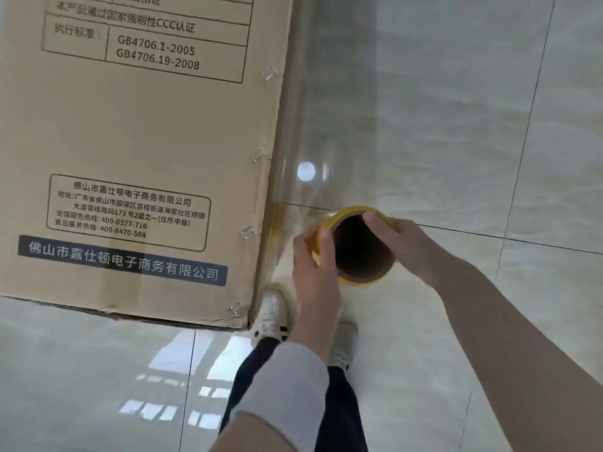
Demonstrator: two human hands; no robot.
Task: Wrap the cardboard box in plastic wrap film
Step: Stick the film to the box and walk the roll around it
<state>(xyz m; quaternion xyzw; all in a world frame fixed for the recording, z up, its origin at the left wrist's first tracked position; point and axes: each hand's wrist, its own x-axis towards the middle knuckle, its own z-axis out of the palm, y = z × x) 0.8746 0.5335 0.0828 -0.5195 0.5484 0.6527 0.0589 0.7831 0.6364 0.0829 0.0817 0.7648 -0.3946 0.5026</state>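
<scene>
A tall brown cardboard box (137, 151) with printed labels and stapled edge fills the upper left. Beside its right edge I look down the hollow core of a roll of plastic wrap film (360, 275), its rim yellowish. My left hand (313, 272) grips the roll's left rim with the thumb hooked over the edge. My right hand (401, 243) grips the right rim, thumb inside the core. A clear sheet of film (329, 125) stretches from the roll up along the box's right side, touching the box's corner.
The floor (456, 125) is glossy pale tile with dark grout lines. My feet in white shoes (272, 316) stand just below the box's near corner, dark trousers below them. Open floor lies to the right.
</scene>
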